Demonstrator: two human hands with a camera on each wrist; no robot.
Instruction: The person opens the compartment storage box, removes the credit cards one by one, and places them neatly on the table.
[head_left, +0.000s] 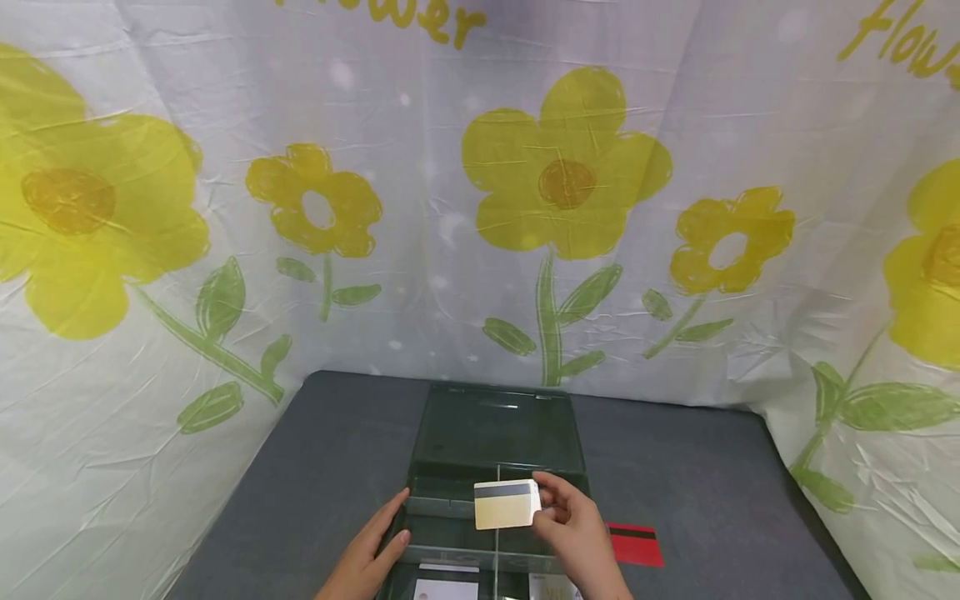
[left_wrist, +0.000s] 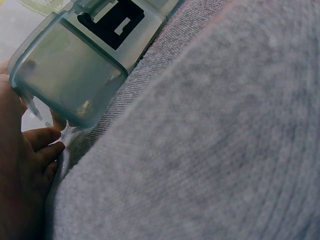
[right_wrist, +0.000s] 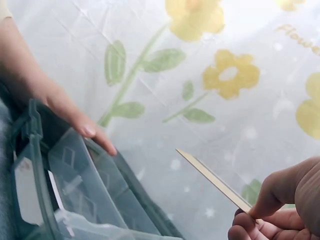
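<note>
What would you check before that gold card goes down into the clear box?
1. Right hand pinches the gold card firmly: ok.
2. Left hand rests on the clear box, steadying it: ok.
3. Box lid open: ok.
4. Card above a compartment, clear of the dividers: cannot tell.
5. Compartment below free of other cards: cannot tell.
6. Red card lies on the grey table, outside the box, out of the way: ok.
</note>
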